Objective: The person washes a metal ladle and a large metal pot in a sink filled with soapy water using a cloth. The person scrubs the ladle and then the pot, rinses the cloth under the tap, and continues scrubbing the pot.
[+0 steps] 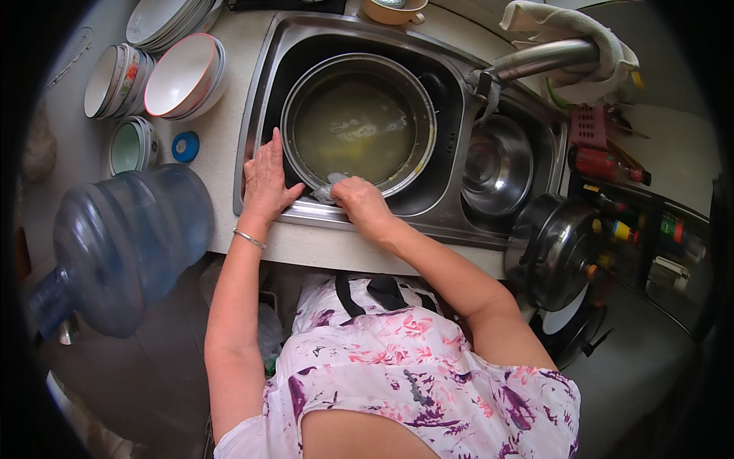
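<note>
A large round metal pot [427, 115] stands in the left basin of the stainless steel sink [344, 221], with cloudy yellowish liquid inside. My right hand [362, 203] grips a crumpled greyish cloth or plastic piece [325, 194] at the pot's near rim. Fingers spread, my left hand [268, 178] rests on the sink's left edge, close beside the pot, holding nothing. A metal bowl [496, 166] lies in the right basin. The faucet [542, 59] has a light towel [596, 63] draped over it.
Stacked bowls [182, 74] and plates [163, 23] stand at the left, near a blue lid [185, 146]. A big blue water jug [135, 246] lies below them. Right of the sink are a dark lidded pot [565, 252] and a red bottle [602, 164]. A beige cup [395, 12] sits behind.
</note>
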Demonstrator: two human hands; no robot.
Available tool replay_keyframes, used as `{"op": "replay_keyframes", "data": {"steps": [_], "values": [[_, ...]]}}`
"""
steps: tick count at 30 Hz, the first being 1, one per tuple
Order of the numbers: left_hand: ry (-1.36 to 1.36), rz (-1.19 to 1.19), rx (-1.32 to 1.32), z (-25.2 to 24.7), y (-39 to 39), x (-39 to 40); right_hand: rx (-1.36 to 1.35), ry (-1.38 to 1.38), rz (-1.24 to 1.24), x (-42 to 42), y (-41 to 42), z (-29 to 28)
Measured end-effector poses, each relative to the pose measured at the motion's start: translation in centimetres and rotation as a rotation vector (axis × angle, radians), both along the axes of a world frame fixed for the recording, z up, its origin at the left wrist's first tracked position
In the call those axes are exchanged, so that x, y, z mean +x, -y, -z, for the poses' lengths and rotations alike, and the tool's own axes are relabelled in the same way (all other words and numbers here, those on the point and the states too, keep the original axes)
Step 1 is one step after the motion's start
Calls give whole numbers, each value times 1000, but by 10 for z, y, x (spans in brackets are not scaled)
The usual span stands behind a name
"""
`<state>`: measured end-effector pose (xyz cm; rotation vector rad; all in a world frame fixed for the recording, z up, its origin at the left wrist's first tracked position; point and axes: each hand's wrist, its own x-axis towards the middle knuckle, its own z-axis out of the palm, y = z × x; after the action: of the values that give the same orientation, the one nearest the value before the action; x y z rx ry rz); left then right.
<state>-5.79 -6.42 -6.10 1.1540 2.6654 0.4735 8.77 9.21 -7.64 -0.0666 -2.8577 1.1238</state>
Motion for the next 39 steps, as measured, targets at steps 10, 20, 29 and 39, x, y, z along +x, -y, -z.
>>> {"op": "replay_keyframes", "data": {"steps": [10, 20, 29, 39], "values": [[18, -19, -39, -5, -1, -1, 368, 127, -342, 28, -98, -19], [11, -19, -33, -7, 3, 2, 754, 96, -764, -6, -168, -24], [20, -15, -43, -10, 2, 1, 1108, 225, -1209, -73, -196, -28], [45, -24, -54, -9, 1, 0, 353, -101, -327, -133, -129, 7]]}}
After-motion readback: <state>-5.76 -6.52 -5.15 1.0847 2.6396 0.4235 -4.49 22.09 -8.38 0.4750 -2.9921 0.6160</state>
